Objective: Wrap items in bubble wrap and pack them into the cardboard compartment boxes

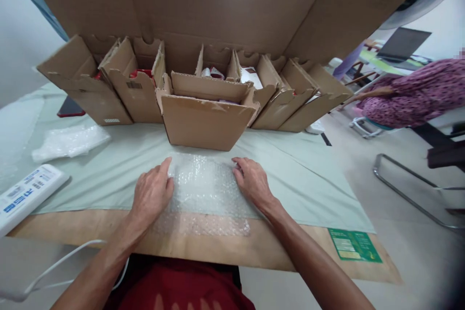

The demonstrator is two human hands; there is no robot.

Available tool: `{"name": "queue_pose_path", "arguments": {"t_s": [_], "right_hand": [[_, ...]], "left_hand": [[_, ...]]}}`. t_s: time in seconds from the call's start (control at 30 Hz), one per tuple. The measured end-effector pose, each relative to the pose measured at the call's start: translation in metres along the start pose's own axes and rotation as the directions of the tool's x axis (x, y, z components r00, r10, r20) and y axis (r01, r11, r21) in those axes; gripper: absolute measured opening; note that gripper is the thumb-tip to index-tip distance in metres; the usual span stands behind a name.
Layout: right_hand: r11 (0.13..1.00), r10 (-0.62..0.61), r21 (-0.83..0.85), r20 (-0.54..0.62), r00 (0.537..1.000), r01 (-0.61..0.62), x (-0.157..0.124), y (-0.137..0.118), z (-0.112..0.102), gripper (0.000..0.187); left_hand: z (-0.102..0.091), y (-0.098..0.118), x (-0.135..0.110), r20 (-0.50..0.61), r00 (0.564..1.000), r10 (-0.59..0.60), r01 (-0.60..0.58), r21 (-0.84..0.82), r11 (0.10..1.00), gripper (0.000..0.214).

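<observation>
Both palms down: my left hand [152,194] and right hand [253,182] press flat on the bubble wrap sheet [205,188] at the table [65,232] near edge. I judge it light and limp; grip the corners.

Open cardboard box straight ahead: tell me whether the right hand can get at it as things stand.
Probably yes. The right hand lies flat on the bubble wrap, and only bare cloth separates it from the cardboard box just beyond; nothing stands between them.
</observation>
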State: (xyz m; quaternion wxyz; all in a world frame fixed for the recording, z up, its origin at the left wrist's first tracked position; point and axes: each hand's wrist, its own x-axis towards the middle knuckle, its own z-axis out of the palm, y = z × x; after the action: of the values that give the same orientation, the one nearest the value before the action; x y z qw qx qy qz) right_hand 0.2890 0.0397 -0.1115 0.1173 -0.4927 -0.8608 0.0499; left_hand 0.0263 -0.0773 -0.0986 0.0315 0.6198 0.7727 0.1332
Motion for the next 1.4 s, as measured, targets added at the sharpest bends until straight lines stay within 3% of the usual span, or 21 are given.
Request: {"name": "queue_pose_path", "arguments": {"t_s": [0.23, 0.33, 0.4, 0.53, 0.6, 0.7, 0.8, 0.87, 0.93, 1.03, 1.13, 1.27, 1.4], "right_hand": [[1.000, -0.001, 0.000, -0.072, 0.997, 0.001, 0.007, 0.003, 0.002, 0.037], [0.999, -0.038, 0.025, -0.185, 0.982, 0.043, -0.003, 0.001, 0.000, 0.043], [0.992, -0.103, 0.053, -0.202, 0.974, 0.116, -0.009, -0.012, 0.000, 0.046], [0.941, -0.332, 0.086, 0.032, 0.943, 0.328, -0.010, -0.052, 0.012, 0.053], [0.921, -0.390, 0.079, 0.151, 0.908, 0.382, -0.010, -0.057, 0.020, 0.056], [0.955, -0.289, -0.003, 0.184, 0.939, 0.295, -0.018, -0.034, 0.023, 0.060], [0.992, -0.089, -0.074, 0.109, 0.990, 0.097, -0.030, 0.000, 0.014, 0.057], [0.997, -0.028, -0.069, 0.060, 0.998, 0.032, -0.032, 0.005, 0.007, 0.055], [0.997, -0.069, -0.029, 0.043, 0.997, 0.071, -0.026, -0.007, 0.003, 0.055], [0.973, -0.228, 0.039, 0.088, 0.970, 0.226, -0.007, -0.040, 0.007, 0.055], [0.956, -0.292, 0.032, 0.159, 0.943, 0.291, 0.010, -0.056, 0.016, 0.055], [0.980, -0.185, -0.046, 0.165, 0.969, 0.195, 0.006, -0.027, 0.021, 0.058], [0.998, -0.050, -0.042, 0.046, 0.998, 0.052, -0.028, 0.020, 0.009, 0.050]], "left_hand": [[-0.006, -0.006, 0.012, 0.023, 1.000, 0.003, -0.006, 0.146, 0.989, 0.045], [-0.005, -0.004, 0.004, -0.047, 0.998, 0.039, -0.031, 0.151, 0.988, 0.044], [0.000, 0.003, -0.003, -0.092, 0.989, 0.117, -0.105, 0.126, 0.986, 0.044], [0.026, 0.023, -0.014, -0.027, 0.940, 0.341, -0.340, 0.038, 0.940, 0.047], [0.036, 0.023, -0.020, 0.020, 0.930, 0.367, -0.367, 0.039, 0.929, 0.048], [0.036, 0.009, -0.030, 0.039, 0.959, 0.280, -0.282, 0.099, 0.954, 0.057], [0.027, -0.003, -0.037, 0.052, 0.980, 0.194, -0.199, 0.125, 0.972, 0.061], [0.022, 0.000, -0.035, 0.050, 0.984, 0.169, -0.174, 0.116, 0.978, 0.058], [0.021, 0.012, -0.026, 0.040, 0.981, 0.191, -0.194, 0.091, 0.977, 0.055], [0.027, 0.030, -0.011, 0.068, 0.962, 0.263, -0.267, 0.058, 0.962, 0.056], [0.033, 0.034, -0.004, 0.118, 0.954, 0.274, -0.284, 0.074, 0.956, 0.061], [0.038, 0.023, -0.008, 0.103, 0.967, 0.231, -0.243, 0.127, 0.962, 0.066], [0.037, 0.018, -0.011, 0.104, 0.972, 0.212, -0.222, 0.101, 0.970, 0.066]]}}
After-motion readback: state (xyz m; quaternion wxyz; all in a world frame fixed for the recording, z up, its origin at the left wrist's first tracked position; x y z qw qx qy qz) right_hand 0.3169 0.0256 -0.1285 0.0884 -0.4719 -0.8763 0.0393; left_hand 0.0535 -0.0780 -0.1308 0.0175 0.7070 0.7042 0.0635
